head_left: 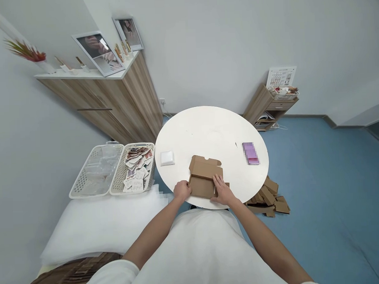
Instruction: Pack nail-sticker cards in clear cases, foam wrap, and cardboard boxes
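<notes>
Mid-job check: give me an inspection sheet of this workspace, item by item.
Surface: white table.
Job's things: cardboard box, lid open, at the near edge.
Clutter: white packet at left; purple item at right, details blurred.
Hands: left hand curled against the box's left edge; right hand on its right side.
Cables: white cable below the wall outlet.
Surroundings: two baskets left; cardboard pieces on the floor, right.
</notes>
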`<state>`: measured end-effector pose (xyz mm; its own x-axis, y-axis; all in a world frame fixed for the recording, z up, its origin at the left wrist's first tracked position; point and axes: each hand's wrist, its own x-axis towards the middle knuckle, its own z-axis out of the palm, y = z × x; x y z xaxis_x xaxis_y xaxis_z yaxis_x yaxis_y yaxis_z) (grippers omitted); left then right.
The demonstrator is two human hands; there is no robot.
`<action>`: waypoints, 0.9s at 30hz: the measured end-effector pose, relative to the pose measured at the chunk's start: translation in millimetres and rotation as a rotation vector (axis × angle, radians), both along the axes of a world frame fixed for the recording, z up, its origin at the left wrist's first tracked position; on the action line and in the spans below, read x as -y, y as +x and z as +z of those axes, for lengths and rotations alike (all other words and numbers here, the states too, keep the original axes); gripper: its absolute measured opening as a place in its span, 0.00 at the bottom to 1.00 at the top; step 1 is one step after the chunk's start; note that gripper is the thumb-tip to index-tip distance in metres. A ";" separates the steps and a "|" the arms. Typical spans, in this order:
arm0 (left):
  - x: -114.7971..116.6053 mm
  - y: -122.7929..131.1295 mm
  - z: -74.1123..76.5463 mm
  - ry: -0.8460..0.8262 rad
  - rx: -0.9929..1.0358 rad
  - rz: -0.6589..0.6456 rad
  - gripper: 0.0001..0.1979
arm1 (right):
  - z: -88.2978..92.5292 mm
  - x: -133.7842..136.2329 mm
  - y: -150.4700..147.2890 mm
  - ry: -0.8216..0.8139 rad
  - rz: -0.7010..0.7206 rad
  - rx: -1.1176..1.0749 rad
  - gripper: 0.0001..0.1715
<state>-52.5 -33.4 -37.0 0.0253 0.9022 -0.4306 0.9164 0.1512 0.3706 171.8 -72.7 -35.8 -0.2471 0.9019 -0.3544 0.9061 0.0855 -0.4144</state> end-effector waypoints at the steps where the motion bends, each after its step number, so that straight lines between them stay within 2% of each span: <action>1: 0.5 -2.4 0.5 0.007 0.036 -0.032 0.11 | 0.0 -0.3 1.2 0.003 0.000 -0.001 0.63; 3: 3.0 -7.9 2.5 0.037 0.142 -0.107 0.23 | 0.3 -1.2 4.6 0.010 0.014 -0.010 0.63; 6: 5.7 -14.0 8.8 0.081 0.262 -0.234 0.51 | 0.3 -2.2 9.6 0.023 0.034 -0.032 0.63; 8: 4.2 -14.0 14.0 0.069 0.253 -0.337 0.60 | -0.5 -2.2 11.7 0.030 0.034 -0.039 0.63; 10: -0.1 -11.2 18.2 0.031 0.197 -0.414 0.62 | -1.1 -2.3 13.0 0.035 0.038 -0.038 0.63; 14: -11.3 -3.9 19.7 -0.021 0.120 -0.476 0.63 | 1.6 -3.0 15.0 0.030 0.079 -0.004 0.62; 19: -16.3 3.9 14.3 -0.021 0.150 -0.445 0.61 | 10.8 -0.4 19.5 0.078 0.049 0.090 0.61; 21: -17.0 8.8 13.7 -0.029 0.171 -0.397 0.61 | 13.3 1.7 25.5 0.094 -0.044 0.080 0.61; 23: -18.8 15.6 14.4 -0.047 0.191 -0.354 0.60 | 13.5 3.5 35.6 0.084 -0.196 0.002 0.61; 27: -25.8 33.5 16.8 -0.077 0.187 -0.309 0.59 | 5.9 4.1 62.4 -0.027 -0.599 -0.351 0.54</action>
<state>-19.0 -7.6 -20.2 0.3758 0.8051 -0.4588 0.8407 -0.0880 0.5343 234.2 -76.8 -29.9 0.1864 0.9108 -0.3684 0.6058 -0.4017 -0.6867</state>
